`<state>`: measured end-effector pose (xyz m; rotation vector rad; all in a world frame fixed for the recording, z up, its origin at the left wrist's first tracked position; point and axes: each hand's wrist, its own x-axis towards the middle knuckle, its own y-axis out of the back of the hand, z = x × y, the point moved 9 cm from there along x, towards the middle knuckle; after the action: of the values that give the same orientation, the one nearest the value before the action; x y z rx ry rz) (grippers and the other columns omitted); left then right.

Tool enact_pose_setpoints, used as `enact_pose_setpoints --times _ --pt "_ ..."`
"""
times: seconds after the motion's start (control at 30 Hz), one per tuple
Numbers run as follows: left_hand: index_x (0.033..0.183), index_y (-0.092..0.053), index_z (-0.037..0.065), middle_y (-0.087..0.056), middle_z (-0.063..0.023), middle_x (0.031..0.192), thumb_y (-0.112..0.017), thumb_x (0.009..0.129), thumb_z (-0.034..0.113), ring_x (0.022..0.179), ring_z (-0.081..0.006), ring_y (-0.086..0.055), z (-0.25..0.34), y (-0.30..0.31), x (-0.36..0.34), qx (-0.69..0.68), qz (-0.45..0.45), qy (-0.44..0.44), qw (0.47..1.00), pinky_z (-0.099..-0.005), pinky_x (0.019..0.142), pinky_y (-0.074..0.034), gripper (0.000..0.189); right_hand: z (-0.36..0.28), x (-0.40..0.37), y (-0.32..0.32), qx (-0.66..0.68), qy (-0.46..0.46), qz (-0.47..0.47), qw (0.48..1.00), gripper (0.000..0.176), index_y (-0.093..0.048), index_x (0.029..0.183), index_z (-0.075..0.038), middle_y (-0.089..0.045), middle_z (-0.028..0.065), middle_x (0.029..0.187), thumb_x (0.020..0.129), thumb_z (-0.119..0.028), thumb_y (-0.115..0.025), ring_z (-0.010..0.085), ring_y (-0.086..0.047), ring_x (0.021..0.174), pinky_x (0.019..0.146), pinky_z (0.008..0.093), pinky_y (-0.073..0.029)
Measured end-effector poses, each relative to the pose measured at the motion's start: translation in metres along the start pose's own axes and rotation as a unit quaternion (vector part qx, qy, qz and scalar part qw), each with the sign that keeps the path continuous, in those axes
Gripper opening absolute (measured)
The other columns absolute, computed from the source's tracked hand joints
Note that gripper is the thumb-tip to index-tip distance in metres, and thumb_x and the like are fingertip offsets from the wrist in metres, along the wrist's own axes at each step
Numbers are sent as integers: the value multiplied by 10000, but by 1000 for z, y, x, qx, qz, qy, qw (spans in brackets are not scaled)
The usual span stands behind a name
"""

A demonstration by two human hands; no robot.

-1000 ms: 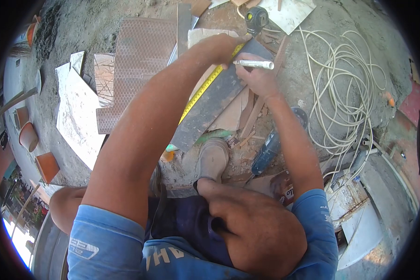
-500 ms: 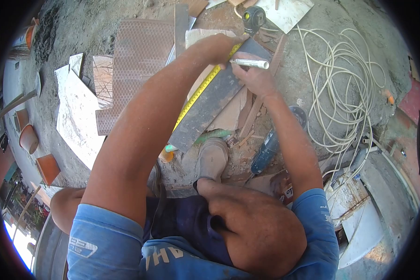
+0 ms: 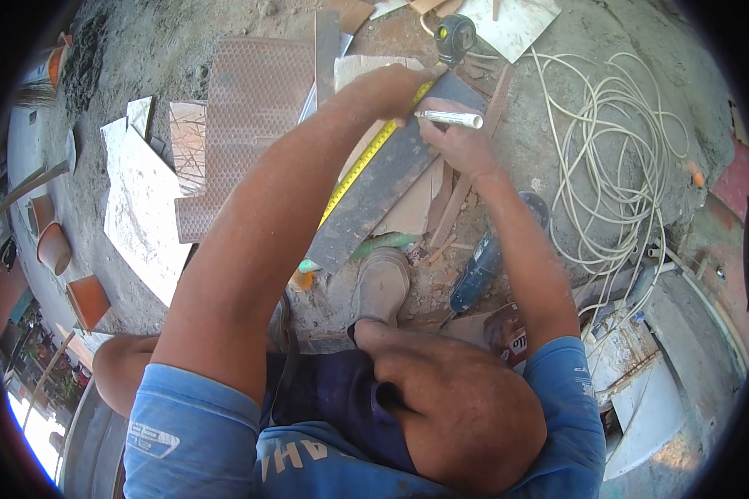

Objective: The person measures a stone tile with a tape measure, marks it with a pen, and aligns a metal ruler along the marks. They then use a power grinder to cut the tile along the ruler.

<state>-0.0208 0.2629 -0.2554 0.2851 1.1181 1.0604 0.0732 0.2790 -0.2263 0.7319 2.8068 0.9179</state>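
A dark grey tile strip (image 3: 373, 193) lies slantwise on the ground ahead of me. The yellow blade of a tape measure (image 3: 360, 169) runs along its left edge. Its black case (image 3: 455, 38) sits at the far end, just beyond my left hand (image 3: 398, 90). That hand is closed on the blade near the case; its fingertips are partly hidden. My right hand (image 3: 464, 148) grips a white marker (image 3: 451, 119) over the tile, with the marker's tip close to the blade and the left fingers.
A blue angle grinder (image 3: 478, 270) lies by my right forearm. Coiled white cable (image 3: 612, 150) spreads at right. A textured brown tile (image 3: 258, 100) and white broken pieces (image 3: 141, 200) lie at left. My shoe (image 3: 383, 287) stands near the strip's lower end.
The whole view has shifted very slightly. Both hands, the tape measure and the marker keep nearly the same places on the tile.
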Motion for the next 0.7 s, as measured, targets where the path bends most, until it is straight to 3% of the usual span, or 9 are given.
enact_pose_setpoints --times 0.07,0.2,0.3,0.37,0.4,0.47,0.5,0.57,0.7 --pt "1557 -182 322 -689 -190 1082 -825 660 -7 1031 -325 -664 -1 -1 1 -2 0 -5 1000 -429 895 -530 1151 9 0 -1 78 -142 -17 987 233 -659 1023 -2 -693 172 948 834 -137 -640 299 -681 809 729 360 -540" --pt "1554 -186 333 -684 -188 1090 -835 659 10 1042 -339 -657 -2 -4 3 -11 -4 -10 1000 -432 903 -528 1151 8 -1 2 83 -125 -23 988 203 -666 1000 -9 -701 132 929 857 -150 -635 252 -691 810 717 347 -542" --pt "1550 -188 346 -678 -186 1110 -838 664 19 1054 -334 -652 -3 -3 3 -4 20 -15 1000 -437 903 -531 1147 8 -1 35 107 -120 65 985 184 -668 1016 -32 -707 108 902 895 -157 -609 203 -689 801 707 349 -544" --pt "1549 -189 353 -676 -185 1115 -836 669 20 1060 -328 -650 -3 -5 2 -12 13 -7 1000 -437 910 -531 1142 29 4 78 230 -166 248 926 224 -643 1027 -31 -697 103 894 909 -221 -631 177 -672 812 691 343 -549" --pt "1548 -189 360 -674 -184 1120 -834 673 21 1065 -322 -648 -3 -4 2 -17 11 0 1000 -438 916 -531 1138 37 14 80 228 -168 250 926 224 -643 1027 -31 -697 103 894 909 -221 -631 177 -672 812 691 343 -549" --pt "1544 -194 374 -676 -181 1117 -828 681 22 1063 -307 -650 -3 -7 3 -7 21 5 1000 -436 922 -533 1127 40 41 87 -2 -156 204 967 413 -510 1112 -7 -634 117 949 855 -240 -734 175 -650 835 701 308 -571" --pt "1546 -194 363 -674 -184 1119 -827 685 27 1062 -305 -650 0 -6 1 11 26 -1 1000 -437 918 -536 1120 42 50 87 -3 -157 207 966 413 -510 1112 -7 -634 117 949 855 -240 -734 175 -650 835 701 308 -571" --pt "1549 -193 352 -671 -187 1122 -825 689 32 1062 -303 -651 2 -6 0 30 30 -9 999 -437 914 -538 1114 48 70 72 -40 -246 164 954 752 -394 1289 -47 -585 163 1131 751 -374 -806 315 -607 1001 891 405 -491" --pt "1550 -213 297 -690 -181 1071 -816 714 46 1023 -312 -664 4 -5 -6 51 45 -6 998 -428 907 -544 1060 76 93 51 -18 -197 214 956 858 -297 1231 -46 -576 124 983 650 -207 -907 225 -580 862 800 361 -511"
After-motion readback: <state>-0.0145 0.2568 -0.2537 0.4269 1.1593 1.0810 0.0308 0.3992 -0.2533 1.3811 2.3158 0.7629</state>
